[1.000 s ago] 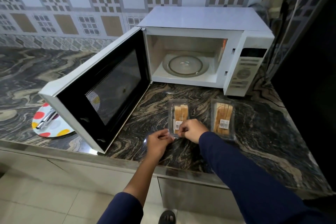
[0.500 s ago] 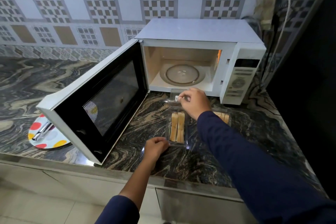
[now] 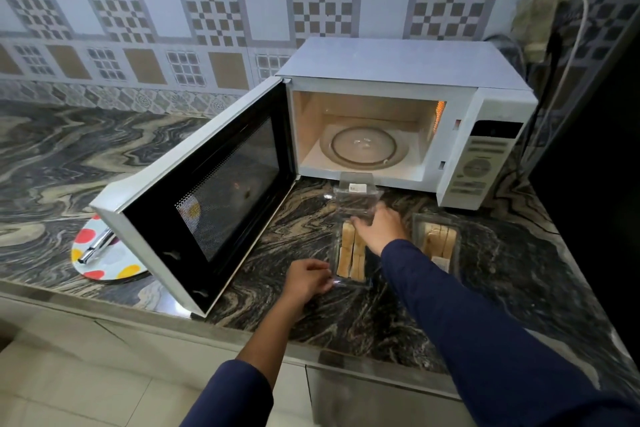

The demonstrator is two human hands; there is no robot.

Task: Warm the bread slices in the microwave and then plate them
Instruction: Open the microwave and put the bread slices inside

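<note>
Right hand (image 3: pixel 379 230) over opened box (image 3: pixel 349 258) (edge-gripped).

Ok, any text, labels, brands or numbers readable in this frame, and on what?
None can be read.
White sticker on the open clear lid: print too small and blurred.
Sticker on the second bread pack: blurred.
Microwave control panel: button markings illegible, display dark.
</note>
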